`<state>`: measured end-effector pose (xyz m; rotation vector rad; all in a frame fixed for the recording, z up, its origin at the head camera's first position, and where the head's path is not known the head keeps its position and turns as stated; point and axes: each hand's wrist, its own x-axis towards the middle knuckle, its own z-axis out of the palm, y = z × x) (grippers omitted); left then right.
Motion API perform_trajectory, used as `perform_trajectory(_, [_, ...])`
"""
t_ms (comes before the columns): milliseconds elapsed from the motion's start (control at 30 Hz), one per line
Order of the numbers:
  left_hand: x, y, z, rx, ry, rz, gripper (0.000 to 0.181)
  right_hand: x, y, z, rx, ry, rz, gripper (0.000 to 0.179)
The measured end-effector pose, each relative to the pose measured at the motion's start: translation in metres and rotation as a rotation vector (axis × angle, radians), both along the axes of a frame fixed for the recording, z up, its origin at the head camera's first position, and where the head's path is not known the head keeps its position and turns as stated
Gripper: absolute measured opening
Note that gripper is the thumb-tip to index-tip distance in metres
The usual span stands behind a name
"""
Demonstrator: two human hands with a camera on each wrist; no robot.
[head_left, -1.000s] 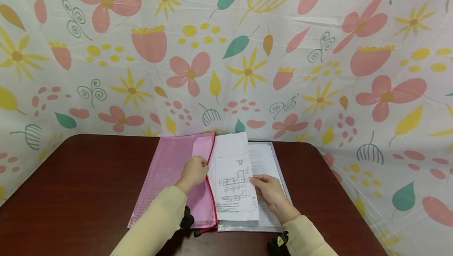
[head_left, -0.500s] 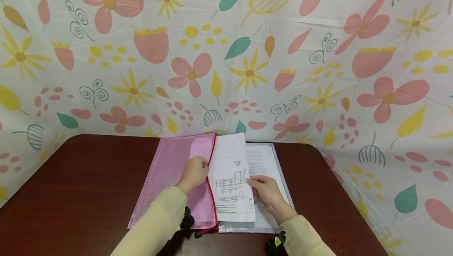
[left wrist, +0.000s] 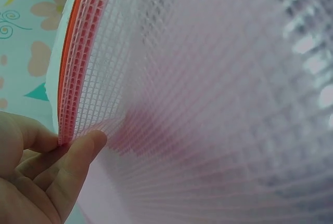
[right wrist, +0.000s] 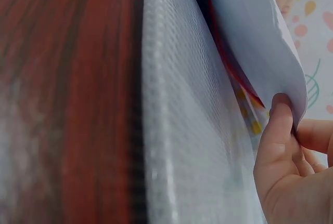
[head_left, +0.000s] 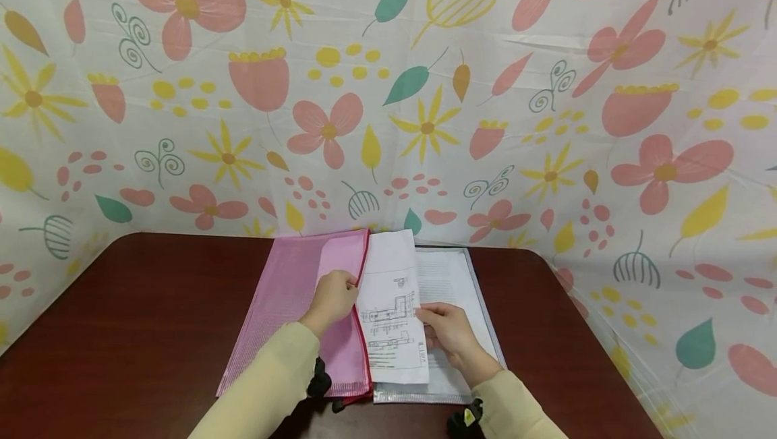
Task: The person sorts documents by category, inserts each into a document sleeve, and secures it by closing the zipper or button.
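A pink mesh zipper pouch (head_left: 279, 304) lies on the table, its red zipper edge facing right. My left hand (head_left: 332, 297) pinches that edge near its middle and lifts it; in the left wrist view the thumb and fingers (left wrist: 83, 154) grip the mesh beside the zipper. A white paper sheet (head_left: 388, 264) with line drawings sticks out of the pouch's right side, its left part inside under the pink mesh. My right hand (head_left: 452, 334) pinches the sheet's right edge between thumb and fingers, also seen bending the paper (right wrist: 260, 42) in the right wrist view.
Under the sheet, to the right, lies a clear mesh pouch (head_left: 467, 358) with a grey edge and printed paper inside. The dark brown table (head_left: 152, 317) extends to both sides. A floral cloth (head_left: 388, 122) hangs behind the table's far edge.
My right hand has moved left with the sheet, so less of it shows outside the pink pouch and more of the clear pouch is uncovered. The left hand keeps its grip on the edge.
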<state>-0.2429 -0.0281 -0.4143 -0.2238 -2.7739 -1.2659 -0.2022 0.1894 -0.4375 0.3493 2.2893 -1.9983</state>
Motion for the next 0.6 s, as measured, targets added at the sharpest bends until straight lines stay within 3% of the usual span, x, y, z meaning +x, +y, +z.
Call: perform_trajectory(600, [0.002,0.004,0.004,0.013,0.024,-0.023,0.025,-0.004,-0.013,0.003,-0.027,-0.001,0.032,0.029])
